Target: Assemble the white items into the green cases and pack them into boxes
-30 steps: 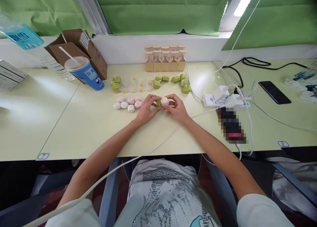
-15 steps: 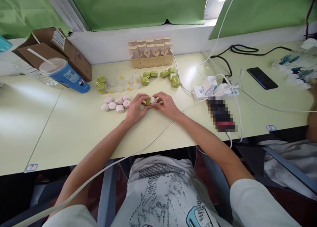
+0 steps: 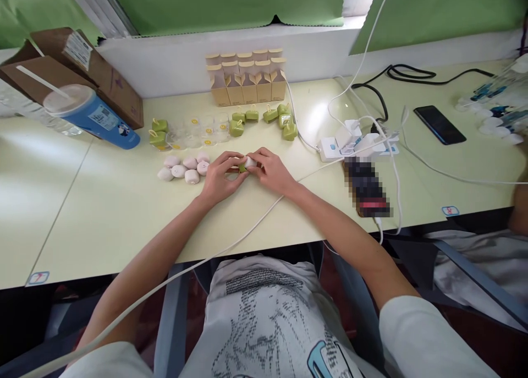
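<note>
Left hand and right hand meet over a green case and a white puck.

Nearest, a cable slants across the table; just beyond it, at the middle, the left fingers curl in a narrow pinch on the case while the right fingertips close on the puck at its right. The step in hand looks like fitting or handling the two together; whether the puck is seated or only touching, I cannot tell. The next move seems to call for a firm left hold and small, aligned right fingertip movements. Left of the hands lies a cluster of pale pucks; farther, clear cups stand between other green cases; farthest, open cartons line the wall.
</note>
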### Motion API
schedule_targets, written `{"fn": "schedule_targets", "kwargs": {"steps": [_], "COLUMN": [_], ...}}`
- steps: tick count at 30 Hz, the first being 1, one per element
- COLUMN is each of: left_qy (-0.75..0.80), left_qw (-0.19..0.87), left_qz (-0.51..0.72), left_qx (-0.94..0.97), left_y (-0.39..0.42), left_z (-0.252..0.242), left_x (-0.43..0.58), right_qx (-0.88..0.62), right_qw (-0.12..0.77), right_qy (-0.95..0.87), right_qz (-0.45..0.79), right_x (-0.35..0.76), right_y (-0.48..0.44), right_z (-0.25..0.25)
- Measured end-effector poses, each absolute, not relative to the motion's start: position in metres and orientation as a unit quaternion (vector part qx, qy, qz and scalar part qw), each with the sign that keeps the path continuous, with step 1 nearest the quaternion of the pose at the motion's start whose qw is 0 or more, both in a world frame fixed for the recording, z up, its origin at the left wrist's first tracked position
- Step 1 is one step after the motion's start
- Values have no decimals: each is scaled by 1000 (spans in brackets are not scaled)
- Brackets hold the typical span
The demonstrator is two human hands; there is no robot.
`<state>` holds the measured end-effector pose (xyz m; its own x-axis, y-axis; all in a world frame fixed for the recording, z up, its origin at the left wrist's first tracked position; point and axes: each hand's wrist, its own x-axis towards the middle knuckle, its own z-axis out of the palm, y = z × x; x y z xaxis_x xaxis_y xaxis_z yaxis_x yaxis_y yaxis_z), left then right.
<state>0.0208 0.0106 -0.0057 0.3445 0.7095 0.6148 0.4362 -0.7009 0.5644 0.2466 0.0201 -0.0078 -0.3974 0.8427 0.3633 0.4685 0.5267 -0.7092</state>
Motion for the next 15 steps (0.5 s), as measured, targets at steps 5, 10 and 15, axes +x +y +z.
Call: {"fn": "schedule_targets", "kwargs": {"steps": [5, 10, 15], "left_qy": [365, 367, 368], "left_qw": [161, 161, 157], "left_qz": [449, 445, 446], "left_qx": [800, 801, 801], "left_y": [10, 12, 12], "left_z": [0, 0, -2], "left_x": [20, 19, 21], "right_qx": [-408, -389, -371], "right_qw": [368, 372, 357], "right_qy": [-789, -793, -815], "right_qz": [275, 284, 267], "right_x": [247, 248, 249], "right_y": [21, 21, 17], "right_z": [-11, -13, -10]}}
